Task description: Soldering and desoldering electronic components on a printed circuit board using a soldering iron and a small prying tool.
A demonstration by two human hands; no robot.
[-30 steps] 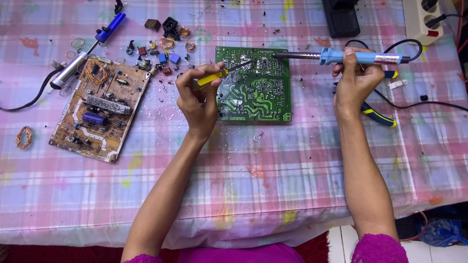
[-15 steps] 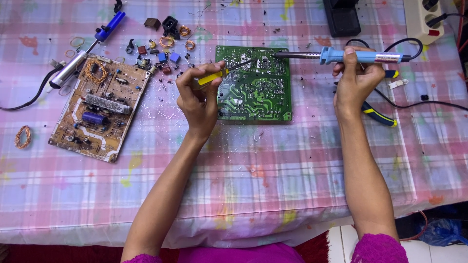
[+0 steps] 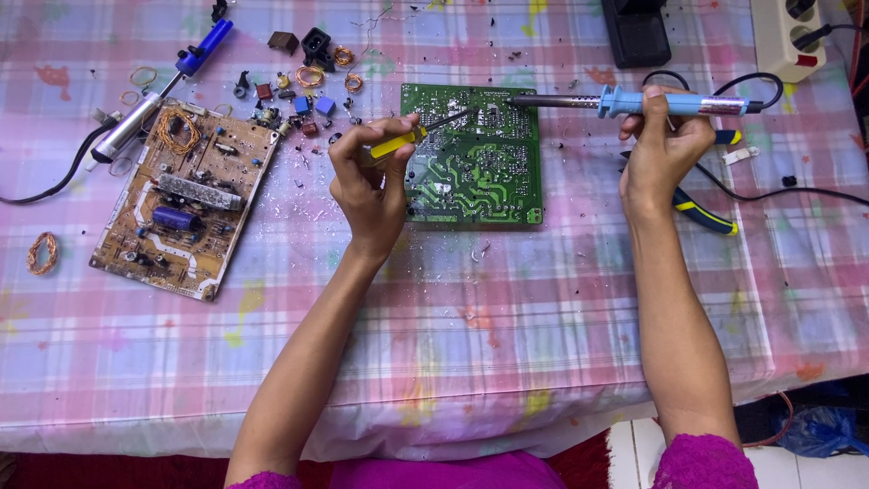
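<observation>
A green circuit board (image 3: 489, 177) lies solder side up on the checked tablecloth (image 3: 453, 308). My left hand (image 3: 371, 186) grips a small yellow-handled screwdriver (image 3: 409, 136), its tip resting on the board's upper part. My right hand (image 3: 663, 154) holds a blue-handled soldering iron (image 3: 634, 102) level, its metal tip reaching the board's top edge from the right. The two tips sit close together.
A brown circuit board (image 3: 181, 199) with parts lies at left, beside a blue and silver desoldering pump (image 3: 163, 86). Loose components and copper coils (image 3: 308, 77) lie scattered behind. Yellow and blue pliers (image 3: 706, 217) lie under my right wrist. A white power strip (image 3: 797, 32) sits at back right.
</observation>
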